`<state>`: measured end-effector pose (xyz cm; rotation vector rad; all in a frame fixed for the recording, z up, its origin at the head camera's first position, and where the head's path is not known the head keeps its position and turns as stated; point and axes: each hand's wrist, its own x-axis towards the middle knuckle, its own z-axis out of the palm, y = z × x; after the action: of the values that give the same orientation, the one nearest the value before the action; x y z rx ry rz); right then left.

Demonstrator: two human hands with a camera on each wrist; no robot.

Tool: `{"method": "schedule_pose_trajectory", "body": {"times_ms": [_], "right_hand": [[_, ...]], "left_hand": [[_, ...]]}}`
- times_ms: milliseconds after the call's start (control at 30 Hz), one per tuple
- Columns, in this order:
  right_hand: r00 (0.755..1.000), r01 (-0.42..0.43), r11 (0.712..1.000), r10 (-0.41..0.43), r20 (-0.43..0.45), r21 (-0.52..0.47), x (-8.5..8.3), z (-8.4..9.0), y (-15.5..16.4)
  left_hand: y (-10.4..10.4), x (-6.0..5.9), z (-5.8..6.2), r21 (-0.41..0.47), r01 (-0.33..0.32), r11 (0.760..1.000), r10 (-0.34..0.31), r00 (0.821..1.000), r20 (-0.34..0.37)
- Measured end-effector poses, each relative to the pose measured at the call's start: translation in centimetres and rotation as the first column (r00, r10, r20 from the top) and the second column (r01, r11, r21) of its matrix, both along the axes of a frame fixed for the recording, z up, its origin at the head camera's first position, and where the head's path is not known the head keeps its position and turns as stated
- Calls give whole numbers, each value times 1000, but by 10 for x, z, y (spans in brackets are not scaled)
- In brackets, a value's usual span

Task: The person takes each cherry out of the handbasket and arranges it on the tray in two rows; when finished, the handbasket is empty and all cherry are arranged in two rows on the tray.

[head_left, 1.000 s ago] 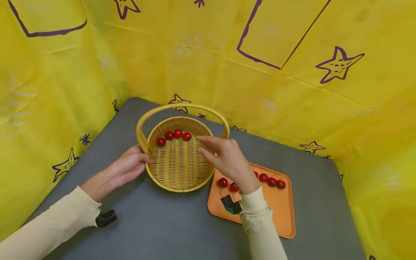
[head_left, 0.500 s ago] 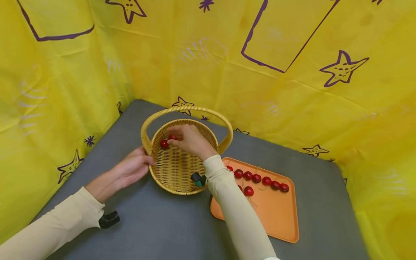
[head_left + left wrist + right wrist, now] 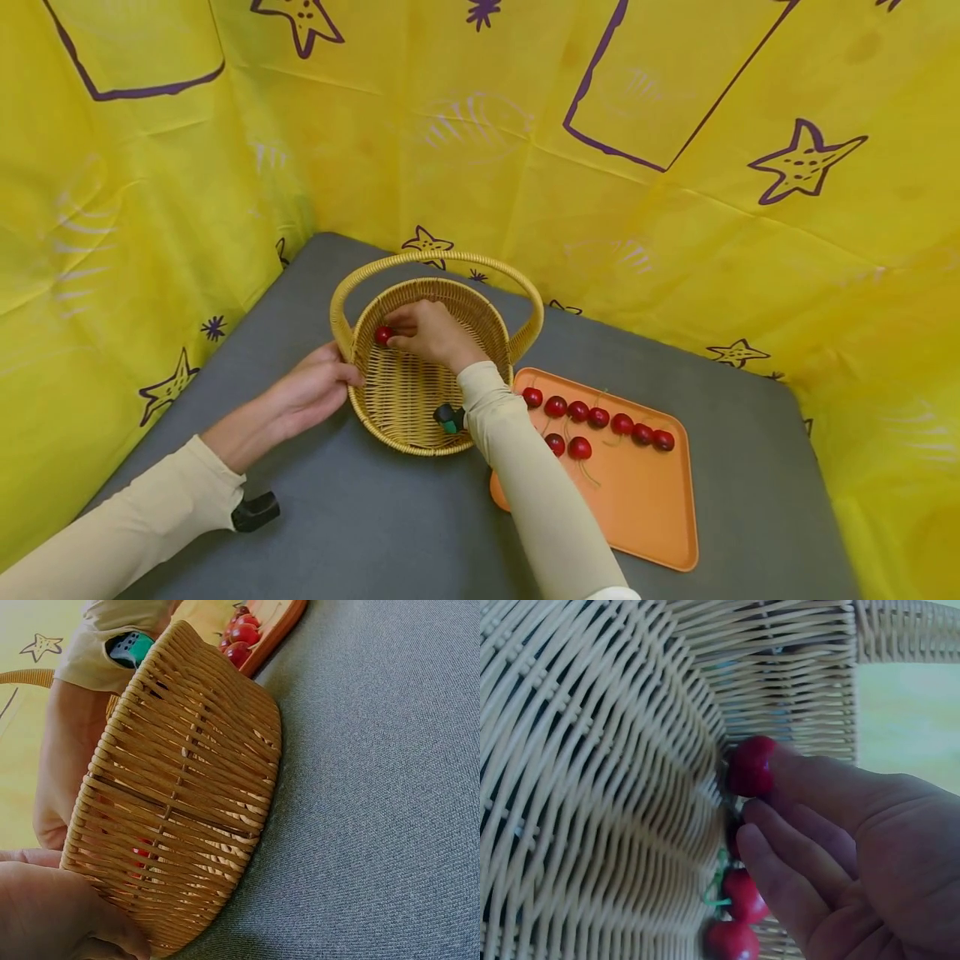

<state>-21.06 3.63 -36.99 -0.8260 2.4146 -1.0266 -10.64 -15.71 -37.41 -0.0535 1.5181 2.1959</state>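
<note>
I note the right hand [image 3: 429,332] reaching into the basket [image 3: 420,417] at centre frame, fingertips [image 3: 780,761] against a cherry [image 3: 751,766] at the far-left inner wall. It appears pinched, though I cannot confirm this; the thumb is hidden. The cherry is round, glossy, dark red. More cherries [image 3: 739,896] lie below it in the wrist view. The left hand [image 3: 311,387] grips the basket's left rim. A tray [image 3: 660,517] at lower right holds a row of cherries [image 3: 597,417].
</note>
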Motion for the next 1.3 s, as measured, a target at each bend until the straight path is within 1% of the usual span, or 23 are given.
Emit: {"method": "schedule_pose_trajectory", "body": {"times_ms": [133, 300, 467, 567, 700, 833, 1000, 1100, 1200, 1300], "right_hand": [[1000, 20, 1000, -20, -17, 22, 0, -4, -3], [998, 47, 999, -46, -41, 16, 1, -8, -5], [995, 68, 997, -65, -77, 27, 3, -7, -4], [993, 81, 996, -78, -83, 29, 4, -7, -2], [993, 77, 997, -75, -95, 20, 5, -3, 2], [993, 56, 998, -57, -100, -9, 9, 7, 5], [994, 41, 999, -43, -103, -20, 19, 27, 6], [987, 10, 1000, -11, -159, -3, 27, 40, 10], [970, -19, 1000, 22, -243, 14, 38, 55, 18], [952, -26, 1000, 29, -304, 12, 53, 68, 32]], "left_hand": [[2, 0, 1, 7, 7, 1000, -7, 1000, 1], [5, 0, 0, 20, 5, 1000, -5, 1000, 2], [8, -1, 0, 33, 11, 999, -11, 1000, 2], [9, -1, 1, 33, 17, 999, -17, 1000, 5], [10, -1, 1, 25, 17, 1000, -18, 1000, 3], [8, -1, 1, 8, 13, 1000, -13, 1000, 1], [5, 0, 2, -11, 11, 1000, -11, 1000, 3], [3, 0, 2, -15, 8, 1000, -8, 1000, 5], [0, 0, 1, -19, 6, 1000, -6, 1000, 7], [1, 0, 1, -28, 8, 1000, -8, 1000, 9]]}}
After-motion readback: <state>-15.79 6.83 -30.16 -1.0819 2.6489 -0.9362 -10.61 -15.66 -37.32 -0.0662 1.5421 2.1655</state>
